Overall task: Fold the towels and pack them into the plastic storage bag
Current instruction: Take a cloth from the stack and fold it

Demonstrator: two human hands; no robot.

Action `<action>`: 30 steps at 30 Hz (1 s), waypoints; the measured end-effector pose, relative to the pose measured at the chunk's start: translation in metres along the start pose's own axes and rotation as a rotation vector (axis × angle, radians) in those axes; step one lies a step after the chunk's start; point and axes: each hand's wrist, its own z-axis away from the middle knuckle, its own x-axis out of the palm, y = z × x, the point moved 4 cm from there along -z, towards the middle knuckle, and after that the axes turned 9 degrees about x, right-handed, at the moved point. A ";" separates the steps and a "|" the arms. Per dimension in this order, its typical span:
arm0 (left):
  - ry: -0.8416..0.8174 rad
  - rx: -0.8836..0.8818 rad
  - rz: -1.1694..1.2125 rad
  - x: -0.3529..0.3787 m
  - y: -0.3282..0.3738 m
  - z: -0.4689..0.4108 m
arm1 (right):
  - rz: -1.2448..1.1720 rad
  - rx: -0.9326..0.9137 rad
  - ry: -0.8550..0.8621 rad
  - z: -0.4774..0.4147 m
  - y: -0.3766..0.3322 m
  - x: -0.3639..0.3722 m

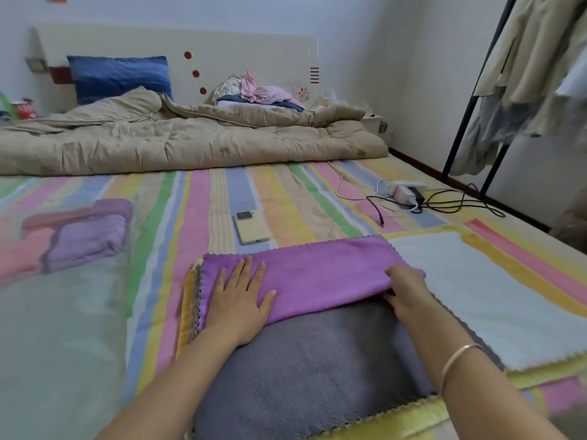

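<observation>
striped bed (pixel 286 198) carries the half-folded purple towel (pixel 317 268), pressed under the flat left hand (pixel 241 300) while the right hand (pixel 406 290) pinches its edge. if that pinch catches the grey towel (pixel 317 360) beneath, both may fold together.

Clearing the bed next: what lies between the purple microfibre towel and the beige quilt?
Head view: a phone in a pale yellow case, camera side up, on the striped bedsheet beyond the purple towel.
</observation>
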 end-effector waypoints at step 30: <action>0.455 -0.418 1.029 -0.034 -0.062 0.009 | 0.952 -1.094 -0.520 0.113 0.046 0.120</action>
